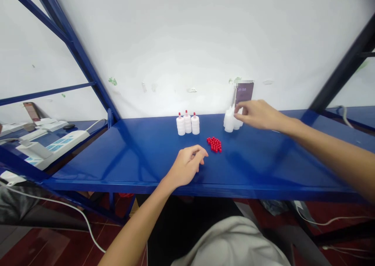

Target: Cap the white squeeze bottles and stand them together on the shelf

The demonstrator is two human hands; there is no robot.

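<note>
My right hand (256, 113) reaches to a cluster of white squeeze bottles (229, 121) without red caps. Its thumb and fingertips pinch at the upper part of one bottle, and the hand hides part of the cluster. My left hand (189, 165) hovers low over the front of the table, its fingers curled inward and closed; whatever may be inside them is hidden. Just beyond it lies a pile of small red caps (215, 144). Three white bottles with red caps on their tips (187, 124) stand upright together, left of the pile.
The blue table (140, 152) backs onto a white wall. A phone (244, 92) leans upright behind the uncapped bottles. Blue metal posts (79, 55) rise at the left; a power strip (58, 147) with cables lies beyond them.
</note>
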